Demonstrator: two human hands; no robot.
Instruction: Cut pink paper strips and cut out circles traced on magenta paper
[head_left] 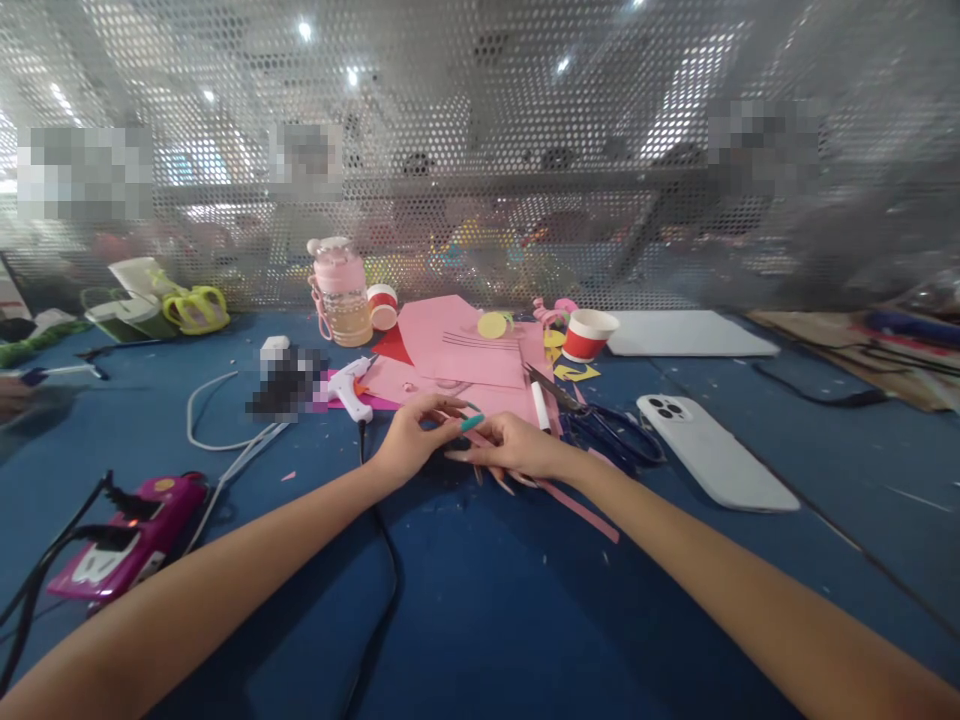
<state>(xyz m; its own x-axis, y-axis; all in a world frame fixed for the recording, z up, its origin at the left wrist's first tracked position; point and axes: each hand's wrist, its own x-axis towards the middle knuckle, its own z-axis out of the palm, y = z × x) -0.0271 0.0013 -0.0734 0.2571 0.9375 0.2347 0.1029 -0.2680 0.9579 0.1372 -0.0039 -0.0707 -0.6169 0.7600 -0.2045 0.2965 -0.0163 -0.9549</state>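
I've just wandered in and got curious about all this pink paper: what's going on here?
Someone at a blue table has their left hand and right hand close together, fingertips on what looks like a narrow pink strip, one end trailing out past the right hand. Pink sheets lie just beyond. A white glue gun rests to the left; scissors and a white phone lie to the right, untouched.

the right fingers point(481, 456) hide part of the pink strip point(581, 513)
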